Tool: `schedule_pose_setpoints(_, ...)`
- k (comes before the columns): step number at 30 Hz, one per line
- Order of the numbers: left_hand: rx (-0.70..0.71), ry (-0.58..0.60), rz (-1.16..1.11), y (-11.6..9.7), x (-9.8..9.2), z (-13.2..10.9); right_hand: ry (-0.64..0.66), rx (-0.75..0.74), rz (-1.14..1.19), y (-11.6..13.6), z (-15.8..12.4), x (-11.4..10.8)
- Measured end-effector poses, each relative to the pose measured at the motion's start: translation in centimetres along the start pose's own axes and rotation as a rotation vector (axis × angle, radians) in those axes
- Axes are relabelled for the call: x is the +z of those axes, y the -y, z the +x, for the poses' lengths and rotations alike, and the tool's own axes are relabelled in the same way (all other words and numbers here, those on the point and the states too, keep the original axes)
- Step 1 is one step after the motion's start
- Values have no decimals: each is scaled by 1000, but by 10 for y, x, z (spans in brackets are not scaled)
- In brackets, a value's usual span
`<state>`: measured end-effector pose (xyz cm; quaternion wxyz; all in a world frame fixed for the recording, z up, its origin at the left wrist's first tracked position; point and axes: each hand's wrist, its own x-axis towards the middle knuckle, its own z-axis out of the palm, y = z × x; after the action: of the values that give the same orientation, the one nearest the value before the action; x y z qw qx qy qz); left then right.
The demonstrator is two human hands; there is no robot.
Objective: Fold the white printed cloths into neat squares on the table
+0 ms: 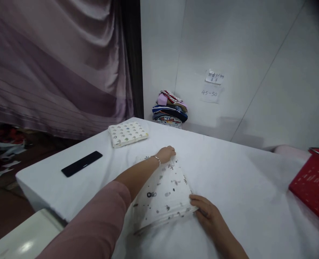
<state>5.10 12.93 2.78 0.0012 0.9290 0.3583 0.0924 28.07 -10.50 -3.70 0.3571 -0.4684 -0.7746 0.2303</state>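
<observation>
A folded white cloth (162, 190) printed with small grey and dark figures lies on the white-covered table in front of me. My left hand (166, 154), with a thin bracelet at the wrist, is closed on the cloth's far corner; its fingertips are partly hidden. At the near right corner, my right hand (206, 212) pinches the layered edge between thumb and fingers. The near edge appears slightly raised above the table. Beyond my left arm sits a second folded cloth (128, 133), cream with rows of small prints.
A flat black slab (82, 163) rests on the table's (229, 172) left side. At the right edge stands a red container (314, 183). A stack of folded fabrics (170, 108) is behind the table by the wall. A pale stool-like surface (27, 233) is at lower left.
</observation>
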Motion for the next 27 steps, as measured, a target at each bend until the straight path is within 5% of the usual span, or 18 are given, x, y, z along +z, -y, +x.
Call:
schedule_pose_setpoints(15,154,57,77,12,-9,3,-8,30,-1,-3,-2,1)
schedule_pose_setpoints(27,68,75,39,6,-11,21,-28,11,-14,-1,-1,0)
